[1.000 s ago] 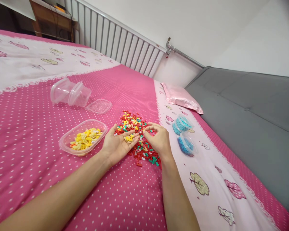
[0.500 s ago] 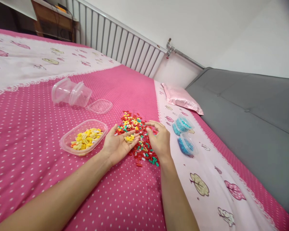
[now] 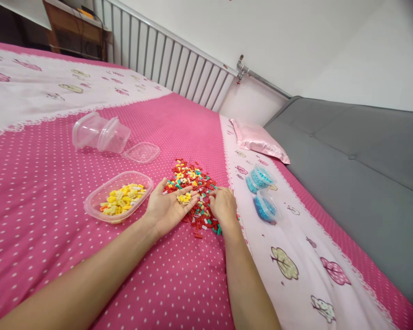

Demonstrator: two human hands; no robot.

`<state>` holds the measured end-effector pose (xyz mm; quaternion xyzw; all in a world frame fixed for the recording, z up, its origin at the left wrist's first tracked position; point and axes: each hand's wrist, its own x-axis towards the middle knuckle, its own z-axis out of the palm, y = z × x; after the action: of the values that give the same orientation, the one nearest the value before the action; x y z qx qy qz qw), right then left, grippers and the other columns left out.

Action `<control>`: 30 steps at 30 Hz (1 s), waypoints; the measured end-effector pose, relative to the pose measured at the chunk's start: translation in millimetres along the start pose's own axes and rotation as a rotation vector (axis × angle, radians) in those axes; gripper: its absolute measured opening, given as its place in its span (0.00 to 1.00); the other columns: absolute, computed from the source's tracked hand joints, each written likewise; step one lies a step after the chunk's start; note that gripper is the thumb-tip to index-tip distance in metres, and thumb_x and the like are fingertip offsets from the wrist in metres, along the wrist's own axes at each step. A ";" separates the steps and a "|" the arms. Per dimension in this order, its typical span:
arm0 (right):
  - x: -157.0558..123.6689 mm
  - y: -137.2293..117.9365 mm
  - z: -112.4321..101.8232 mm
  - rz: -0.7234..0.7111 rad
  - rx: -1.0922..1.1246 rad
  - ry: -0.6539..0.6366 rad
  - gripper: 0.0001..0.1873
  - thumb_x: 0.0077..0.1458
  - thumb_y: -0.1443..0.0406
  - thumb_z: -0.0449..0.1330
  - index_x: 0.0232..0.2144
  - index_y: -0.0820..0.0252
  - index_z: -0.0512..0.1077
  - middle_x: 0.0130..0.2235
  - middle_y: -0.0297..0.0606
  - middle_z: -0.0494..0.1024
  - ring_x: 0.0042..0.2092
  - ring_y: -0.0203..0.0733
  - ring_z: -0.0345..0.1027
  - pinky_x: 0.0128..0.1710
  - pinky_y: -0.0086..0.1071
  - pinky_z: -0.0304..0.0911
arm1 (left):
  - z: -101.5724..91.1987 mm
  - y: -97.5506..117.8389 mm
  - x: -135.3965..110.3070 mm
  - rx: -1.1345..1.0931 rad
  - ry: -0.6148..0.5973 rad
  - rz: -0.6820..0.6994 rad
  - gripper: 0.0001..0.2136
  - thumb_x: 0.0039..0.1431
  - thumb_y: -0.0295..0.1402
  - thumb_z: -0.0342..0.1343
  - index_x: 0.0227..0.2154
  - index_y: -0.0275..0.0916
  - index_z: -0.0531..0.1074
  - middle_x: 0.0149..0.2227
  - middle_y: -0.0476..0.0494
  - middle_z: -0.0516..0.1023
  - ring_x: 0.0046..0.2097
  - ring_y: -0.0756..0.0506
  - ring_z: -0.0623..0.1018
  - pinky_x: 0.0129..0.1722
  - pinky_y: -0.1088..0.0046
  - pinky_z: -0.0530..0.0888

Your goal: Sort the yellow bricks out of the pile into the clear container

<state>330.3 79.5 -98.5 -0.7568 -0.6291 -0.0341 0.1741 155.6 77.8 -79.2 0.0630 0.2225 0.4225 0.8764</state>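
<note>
My left hand (image 3: 167, 206) is turned palm up with its fingers stretched out. Several small yellow toy bricks (image 3: 184, 198) rest on those fingers. Under and beyond it spreads a pile of mixed toy bricks (image 3: 199, 185), mostly red, with yellow, green and white ones among them. My right hand (image 3: 223, 205) is at the pile's right side, its fingers curled down to the bricks. Whatever lies between its fingertips is too small to make out. Left of my left hand stands a clear plastic tub (image 3: 92, 208) holding yellow bricks (image 3: 124, 198).
Two clear containers of blue bricks, one lighter (image 3: 259, 178) and one darker (image 3: 265, 207), stand at the right. Nested clear tubs (image 3: 101, 133) lie on their side near a loose lid (image 3: 142, 152). A pink pillow (image 3: 259, 142) lies by the grey headboard (image 3: 354, 183).
My right hand has dropped slightly down and left, and its fingers have curled in at the pile. My left hand stays in place with the yellow toy bricks on it.
</note>
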 end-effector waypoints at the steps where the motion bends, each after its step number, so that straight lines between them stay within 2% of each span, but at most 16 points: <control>1: 0.1 0.2 -1.4 0.013 0.003 0.003 0.11 0.52 0.69 0.57 0.34 0.62 0.79 0.44 0.50 0.77 0.51 0.51 0.64 0.52 0.40 0.56 | 0.4 0.0 -0.3 0.003 0.002 0.001 0.33 0.62 0.49 0.37 0.57 0.21 0.56 0.43 0.26 0.72 0.41 0.42 0.77 0.42 0.68 0.75; 6: 3.2 -0.6 -0.1 -0.077 0.113 0.012 0.11 0.51 0.71 0.57 0.34 0.59 0.78 0.43 0.42 0.77 0.50 0.46 0.64 0.55 0.37 0.54 | 1.0 0.1 -0.6 0.005 -0.001 0.003 0.33 0.62 0.49 0.37 0.56 0.21 0.57 0.42 0.27 0.72 0.40 0.42 0.77 0.42 0.68 0.75; 10: 5.5 -0.5 8.6 -0.152 0.134 -0.006 0.13 0.51 0.71 0.58 0.37 0.55 0.79 0.48 0.41 0.74 0.55 0.46 0.59 0.57 0.39 0.51 | 0.0 0.4 0.1 -0.021 -0.014 -0.005 0.32 0.62 0.49 0.38 0.56 0.22 0.57 0.41 0.28 0.72 0.38 0.43 0.77 0.41 0.67 0.75; 16: 5.3 0.8 13.8 -0.205 0.101 -0.061 0.20 0.50 0.74 0.57 0.43 0.52 0.77 0.52 0.40 0.71 0.56 0.46 0.57 0.58 0.39 0.50 | -0.1 0.1 0.2 -0.034 -0.012 -0.008 0.31 0.62 0.48 0.38 0.56 0.23 0.57 0.40 0.29 0.72 0.38 0.43 0.77 0.41 0.67 0.76; 24: 2.2 1.1 7.6 -0.146 0.091 -0.071 0.09 0.50 0.67 0.63 0.37 0.56 0.76 0.50 0.43 0.72 0.57 0.49 0.56 0.56 0.41 0.52 | -1.5 0.2 1.3 -0.042 -0.017 -0.018 0.31 0.62 0.49 0.39 0.55 0.25 0.59 0.42 0.29 0.72 0.40 0.42 0.77 0.40 0.67 0.76; 30: 4.5 3.0 11.5 -0.191 0.105 -0.060 0.12 0.50 0.69 0.62 0.39 0.56 0.76 0.49 0.42 0.73 0.55 0.46 0.59 0.56 0.39 0.52 | -0.9 0.3 0.7 -0.018 -0.014 -0.007 0.32 0.62 0.49 0.39 0.55 0.22 0.58 0.41 0.28 0.72 0.39 0.42 0.77 0.41 0.67 0.76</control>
<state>332.2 86.9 -108.8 -0.6838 -0.7043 0.0050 0.1905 155.4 78.4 -80.2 0.0570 0.2127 0.4210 0.8799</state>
